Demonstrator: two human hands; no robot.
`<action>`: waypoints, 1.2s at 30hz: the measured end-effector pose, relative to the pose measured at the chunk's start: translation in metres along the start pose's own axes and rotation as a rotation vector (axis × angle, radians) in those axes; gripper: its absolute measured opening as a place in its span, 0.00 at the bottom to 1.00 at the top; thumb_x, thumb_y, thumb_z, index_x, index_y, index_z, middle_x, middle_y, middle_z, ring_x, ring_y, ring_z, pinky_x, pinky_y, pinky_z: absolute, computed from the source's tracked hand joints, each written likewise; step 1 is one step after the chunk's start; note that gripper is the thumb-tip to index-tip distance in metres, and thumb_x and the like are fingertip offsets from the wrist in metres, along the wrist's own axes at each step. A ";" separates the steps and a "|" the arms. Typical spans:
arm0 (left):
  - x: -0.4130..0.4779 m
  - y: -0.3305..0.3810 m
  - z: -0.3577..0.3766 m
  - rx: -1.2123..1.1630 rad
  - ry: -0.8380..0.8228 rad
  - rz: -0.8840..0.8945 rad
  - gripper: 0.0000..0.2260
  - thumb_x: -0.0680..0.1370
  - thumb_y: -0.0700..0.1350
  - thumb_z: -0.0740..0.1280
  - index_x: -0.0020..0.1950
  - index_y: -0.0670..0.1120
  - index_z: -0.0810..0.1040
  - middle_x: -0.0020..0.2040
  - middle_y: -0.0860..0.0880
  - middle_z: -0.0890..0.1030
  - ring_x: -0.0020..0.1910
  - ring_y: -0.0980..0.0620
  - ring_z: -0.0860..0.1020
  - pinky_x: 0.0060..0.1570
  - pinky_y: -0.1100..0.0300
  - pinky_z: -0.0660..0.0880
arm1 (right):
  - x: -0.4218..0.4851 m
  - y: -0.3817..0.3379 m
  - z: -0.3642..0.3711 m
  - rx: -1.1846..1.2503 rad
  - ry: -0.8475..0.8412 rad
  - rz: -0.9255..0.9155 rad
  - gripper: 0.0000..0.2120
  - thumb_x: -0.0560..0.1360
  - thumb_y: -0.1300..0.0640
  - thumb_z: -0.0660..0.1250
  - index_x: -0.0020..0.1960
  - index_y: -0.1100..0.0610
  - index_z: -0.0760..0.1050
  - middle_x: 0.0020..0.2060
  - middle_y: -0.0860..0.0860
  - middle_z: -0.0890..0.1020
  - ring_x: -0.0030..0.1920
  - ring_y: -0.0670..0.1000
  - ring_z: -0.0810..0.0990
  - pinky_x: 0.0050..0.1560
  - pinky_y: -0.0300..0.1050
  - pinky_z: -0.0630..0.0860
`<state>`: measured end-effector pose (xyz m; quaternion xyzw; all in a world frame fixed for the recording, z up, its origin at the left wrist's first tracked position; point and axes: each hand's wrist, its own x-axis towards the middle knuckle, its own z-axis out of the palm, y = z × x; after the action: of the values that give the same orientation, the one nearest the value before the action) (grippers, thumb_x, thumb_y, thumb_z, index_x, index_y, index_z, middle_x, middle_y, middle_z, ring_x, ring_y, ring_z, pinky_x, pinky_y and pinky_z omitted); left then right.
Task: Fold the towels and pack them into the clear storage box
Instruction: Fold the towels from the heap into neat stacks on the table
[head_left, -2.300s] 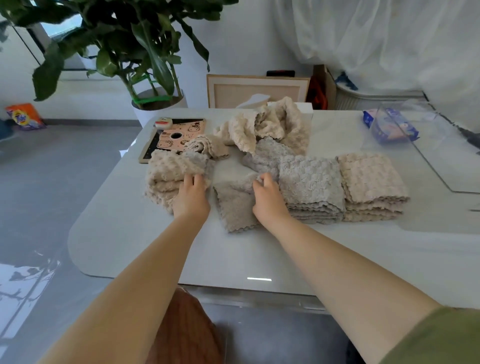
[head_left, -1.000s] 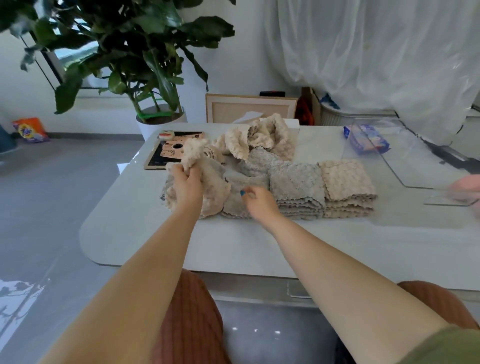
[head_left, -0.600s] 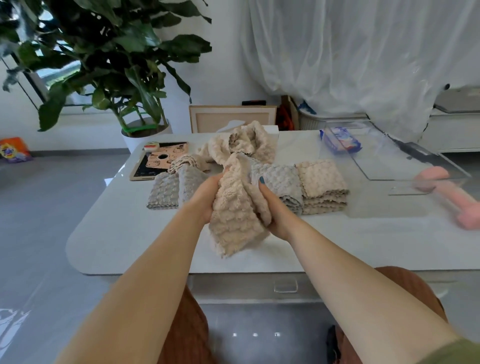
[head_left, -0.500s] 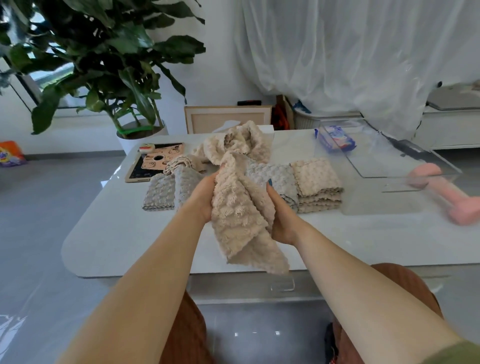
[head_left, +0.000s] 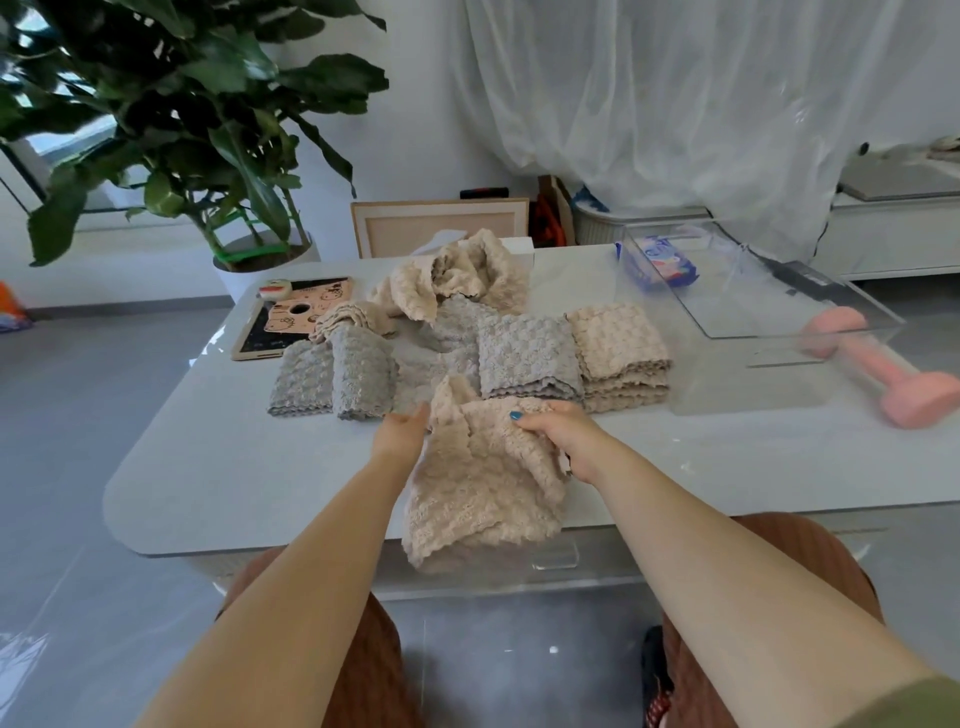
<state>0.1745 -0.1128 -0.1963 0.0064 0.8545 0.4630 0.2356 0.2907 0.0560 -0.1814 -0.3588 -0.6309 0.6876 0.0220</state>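
A beige towel (head_left: 483, 478) lies crumpled on the white table's near edge, its lower end hanging over. My left hand (head_left: 402, 428) holds its left upper edge and my right hand (head_left: 561, 434) grips its right upper edge. Behind it lie a folded grey towel (head_left: 527, 356), a folded beige stack (head_left: 621, 353), two grey towels (head_left: 332, 374) at the left and a loose beige heap (head_left: 462, 278) at the back. The clear storage box (head_left: 753, 291) stands at the right.
A pink dumbbell (head_left: 883, 366) lies beside the box at the right. A blue packet (head_left: 660, 262) shows through the box. A patterned board (head_left: 291, 319) lies at the back left, a potted plant (head_left: 208, 130) beyond it. The white table (head_left: 234, 457) ends just below the towel.
I have lifted the beige towel off the left pile, brought it towards me and lowered it from the air onto the table's near edge. The view has shifted right.
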 end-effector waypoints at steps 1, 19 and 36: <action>-0.004 0.002 0.002 0.061 -0.078 0.004 0.18 0.79 0.60 0.60 0.45 0.45 0.71 0.43 0.46 0.73 0.42 0.47 0.73 0.45 0.56 0.70 | -0.001 -0.003 0.002 -0.016 -0.003 0.006 0.35 0.73 0.61 0.72 0.75 0.61 0.59 0.53 0.54 0.79 0.52 0.53 0.78 0.54 0.50 0.76; 0.001 -0.010 -0.005 -0.531 -0.119 -0.310 0.13 0.74 0.29 0.53 0.54 0.38 0.72 0.43 0.41 0.77 0.37 0.43 0.77 0.32 0.53 0.78 | 0.015 0.044 -0.009 -0.004 0.088 0.133 0.34 0.60 0.48 0.81 0.60 0.60 0.73 0.48 0.54 0.82 0.45 0.53 0.81 0.39 0.44 0.77; 0.010 -0.009 -0.034 -0.400 0.045 -0.169 0.04 0.80 0.40 0.59 0.48 0.44 0.73 0.41 0.45 0.75 0.37 0.49 0.74 0.34 0.55 0.74 | 0.010 0.002 -0.027 0.318 0.201 0.055 0.15 0.69 0.64 0.71 0.55 0.66 0.78 0.39 0.58 0.80 0.39 0.56 0.77 0.41 0.50 0.74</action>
<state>0.1539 -0.1423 -0.1913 -0.1224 0.7482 0.6020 0.2508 0.2986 0.0833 -0.1864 -0.4348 -0.4987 0.7397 0.1226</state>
